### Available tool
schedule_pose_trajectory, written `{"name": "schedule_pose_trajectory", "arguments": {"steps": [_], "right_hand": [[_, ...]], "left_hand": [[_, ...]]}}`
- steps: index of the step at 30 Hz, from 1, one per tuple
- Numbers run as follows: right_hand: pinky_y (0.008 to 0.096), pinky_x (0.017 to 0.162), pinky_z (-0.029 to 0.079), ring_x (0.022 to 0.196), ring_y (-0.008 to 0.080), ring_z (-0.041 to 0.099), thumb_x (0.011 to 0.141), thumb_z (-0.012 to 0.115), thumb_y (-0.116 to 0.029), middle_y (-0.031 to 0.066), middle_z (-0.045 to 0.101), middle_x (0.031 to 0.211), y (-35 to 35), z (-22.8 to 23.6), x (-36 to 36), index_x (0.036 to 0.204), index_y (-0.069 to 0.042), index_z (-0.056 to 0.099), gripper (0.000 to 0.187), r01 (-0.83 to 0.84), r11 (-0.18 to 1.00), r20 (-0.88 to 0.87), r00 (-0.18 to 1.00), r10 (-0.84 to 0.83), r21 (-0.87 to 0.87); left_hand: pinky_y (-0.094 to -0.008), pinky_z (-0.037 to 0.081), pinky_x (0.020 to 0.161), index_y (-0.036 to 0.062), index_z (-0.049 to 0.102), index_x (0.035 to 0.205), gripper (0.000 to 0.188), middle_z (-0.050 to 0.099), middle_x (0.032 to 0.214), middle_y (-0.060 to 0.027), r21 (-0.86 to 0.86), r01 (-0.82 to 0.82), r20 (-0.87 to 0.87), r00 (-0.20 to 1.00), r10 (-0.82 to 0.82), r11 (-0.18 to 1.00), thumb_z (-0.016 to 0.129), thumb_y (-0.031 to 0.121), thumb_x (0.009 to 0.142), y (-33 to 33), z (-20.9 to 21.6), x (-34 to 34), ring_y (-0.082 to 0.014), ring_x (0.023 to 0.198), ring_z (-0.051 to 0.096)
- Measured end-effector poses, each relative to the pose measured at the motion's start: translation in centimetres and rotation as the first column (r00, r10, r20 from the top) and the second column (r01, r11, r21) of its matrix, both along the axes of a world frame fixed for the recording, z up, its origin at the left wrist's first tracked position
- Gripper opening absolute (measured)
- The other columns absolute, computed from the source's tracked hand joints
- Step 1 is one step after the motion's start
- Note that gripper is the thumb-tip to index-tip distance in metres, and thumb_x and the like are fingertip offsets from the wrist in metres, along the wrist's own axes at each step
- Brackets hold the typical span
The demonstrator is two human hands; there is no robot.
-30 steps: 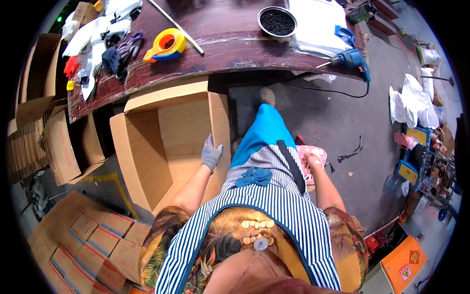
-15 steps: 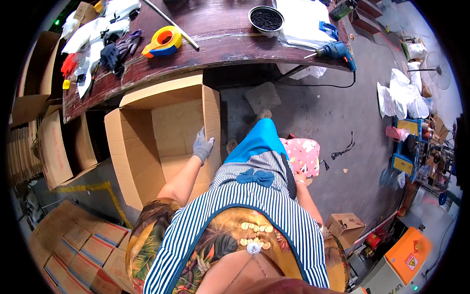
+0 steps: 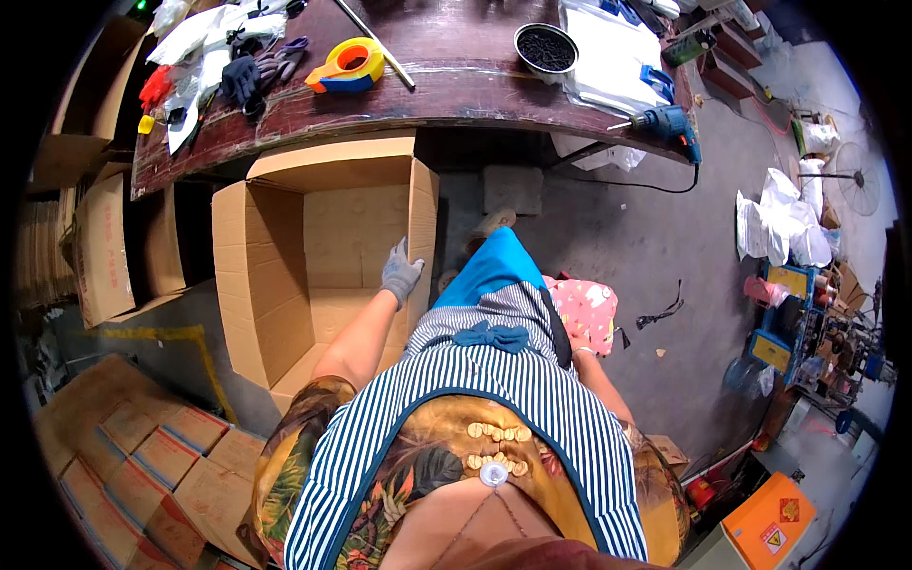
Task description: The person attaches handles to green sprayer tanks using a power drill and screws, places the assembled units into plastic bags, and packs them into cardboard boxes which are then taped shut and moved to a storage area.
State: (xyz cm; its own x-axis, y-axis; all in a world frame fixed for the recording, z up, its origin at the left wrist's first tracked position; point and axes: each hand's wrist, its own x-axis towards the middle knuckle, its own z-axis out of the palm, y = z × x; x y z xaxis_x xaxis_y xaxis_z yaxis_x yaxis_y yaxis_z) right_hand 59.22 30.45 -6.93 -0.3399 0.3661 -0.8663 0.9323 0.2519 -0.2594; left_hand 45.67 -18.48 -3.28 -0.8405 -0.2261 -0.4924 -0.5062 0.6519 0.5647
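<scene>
Gloved fingers of the left hand point(image 3: 402, 274) hook over 1 wall of the open carton point(image 3: 271, 275), which stands left of the frame's centre. The bare right hand point(image 3: 576, 339), right of centre, is at the pink patterned fabric point(image 3: 587, 309); the striped apron point(image 3: 551, 380) partly hides it, so I cannot tell how its fingers stand. Farther out, the dark red table point(image 3: 456, 57) spans the top. The step looks like steadying the carton; the next move probably calls for a firm hold there.

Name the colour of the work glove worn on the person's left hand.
The work glove is grey; it shows best in the head view.
</scene>
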Motion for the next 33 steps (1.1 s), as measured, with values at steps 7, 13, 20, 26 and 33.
{"name": "schedule_pose_trajectory", "arguments": {"steps": [7, 13, 20, 26, 33], "right_hand": [[0.0349, 0.063, 0.050, 0.071, 0.0159, 0.063, 0.092, 0.059, -0.020, 0.0082, 0.069, 0.087, -1.0, 1.0, -7.4, 0.106, -0.003, 0.069, 0.025, -0.094, 0.995, -0.183, 0.979, 0.087, -0.032], [0.0450, 0.088, 0.051, 0.102, 0.0349, 0.066, 0.091, 0.053, -0.032, 0.0203, 0.068, 0.110, 4.1, -3.6, -10.8, 0.110, -0.009, 0.069, 0.035, -0.496, 0.852, 0.157, 0.867, 0.474, 0.167], [0.0434, 0.098, 0.047, 0.114, 0.0358, 0.060, 0.093, 0.046, -0.029, 0.0232, 0.062, 0.121, 4.3, -3.8, -19.8, 0.116, -0.008, 0.066, 0.037, -0.698, 0.708, 0.200, 0.682, 0.703, -0.111], [0.0459, 0.106, 0.039, 0.134, 0.0309, 0.042, 0.095, 0.047, -0.027, 0.0102, 0.047, 0.142, 5.2, -7.2, -25.2, 0.136, -0.014, 0.050, 0.044, -0.906, 0.364, 0.291, 0.296, 0.910, -0.215], [0.0478, 0.110, 0.035, 0.135, 0.0316, 0.043, 0.094, 0.035, -0.062, 0.0110, 0.042, 0.149, 8.2, -24.7, -17.2, 0.142, -0.025, 0.044, 0.062, -0.814, 0.083, 0.089, 0.039, 0.995, -0.575]], "left_hand": [[-0.0384, 0.037, 0.108, 0.0014, 0.032, 0.147, 0.081, 0.043, 0.142, -0.0224, 0.103, -0.144, -0.250, 0.954, 0.166, 0.984, 0.071, 0.031, 0.082, 1.5, -1.1, -1.3, -0.0370, 0.127, 0.047], [-0.0432, 0.048, 0.094, 0.0089, 0.041, 0.143, 0.067, 0.062, 0.121, -0.0241, -0.066, -0.181, -0.021, 0.983, 0.180, 0.981, 0.066, 0.028, 0.085, 3.8, 3.7, -9.8, -0.0400, 0.109, 0.061], [-0.0430, 0.049, 0.090, 0.0092, 0.046, 0.138, 0.059, 0.065, 0.114, -0.0209, -0.098, -0.335, -0.022, 0.942, 0.334, 0.937, 0.068, 0.022, 0.084, 5.6, 4.7, -14.3, -0.0370, 0.105, 0.063], [-0.0414, 0.049, 0.091, 0.0061, 0.049, 0.131, 0.057, 0.065, 0.115, -0.0193, -0.060, -0.357, 0.110, 0.926, 0.362, 0.932, 0.073, 0.024, 0.082, 7.8, 4.1, -15.8, -0.0368, 0.106, 0.062], [-0.0370, 0.052, 0.083, 0.0019, 0.054, 0.124, 0.052, 0.069, 0.107, -0.0187, -0.121, -0.304, 0.179, 0.929, 0.322, 0.945, 0.075, 0.022, 0.080, 7.3, 3.2, -15.3, -0.0291, 0.097, 0.067]]}}
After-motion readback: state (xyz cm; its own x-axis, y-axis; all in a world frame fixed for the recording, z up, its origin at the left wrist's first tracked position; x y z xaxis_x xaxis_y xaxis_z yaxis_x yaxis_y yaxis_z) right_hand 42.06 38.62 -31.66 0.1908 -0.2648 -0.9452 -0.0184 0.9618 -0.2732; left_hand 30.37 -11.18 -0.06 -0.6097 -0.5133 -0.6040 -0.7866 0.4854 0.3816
